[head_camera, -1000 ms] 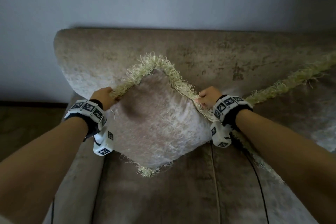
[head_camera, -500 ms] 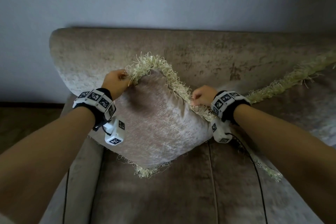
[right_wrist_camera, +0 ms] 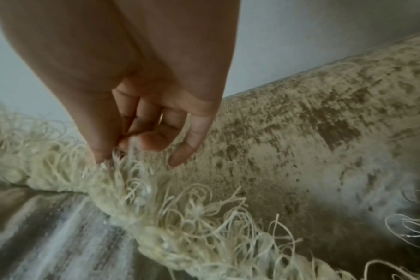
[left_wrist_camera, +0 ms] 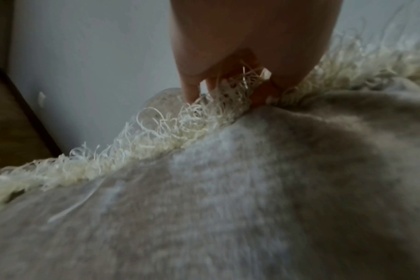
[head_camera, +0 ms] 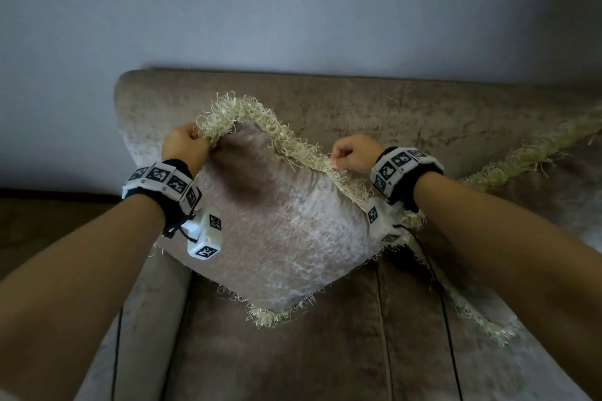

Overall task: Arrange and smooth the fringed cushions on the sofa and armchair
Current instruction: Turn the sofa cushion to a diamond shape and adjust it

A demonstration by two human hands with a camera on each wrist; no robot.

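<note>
The cushion [head_camera: 286,231] stands on one corner on the sofa [head_camera: 407,114] seat, leaning against the backrest, its top corner up. The left hand [head_camera: 184,148] grips the fringe [head_camera: 228,114] on the cushion's upper left edge, just beside the top corner; its fingers [left_wrist_camera: 190,89] curl into the pale strands and pinch them. The right hand [head_camera: 353,155] holds the fringe along the cushion's upper right edge, fingers [right_wrist_camera: 151,140] curled, thumb and fingertips pinching a few strands. A second cushion [head_camera: 553,205] lies to the right of the first, its fringed edge running along the backrest.
</note>
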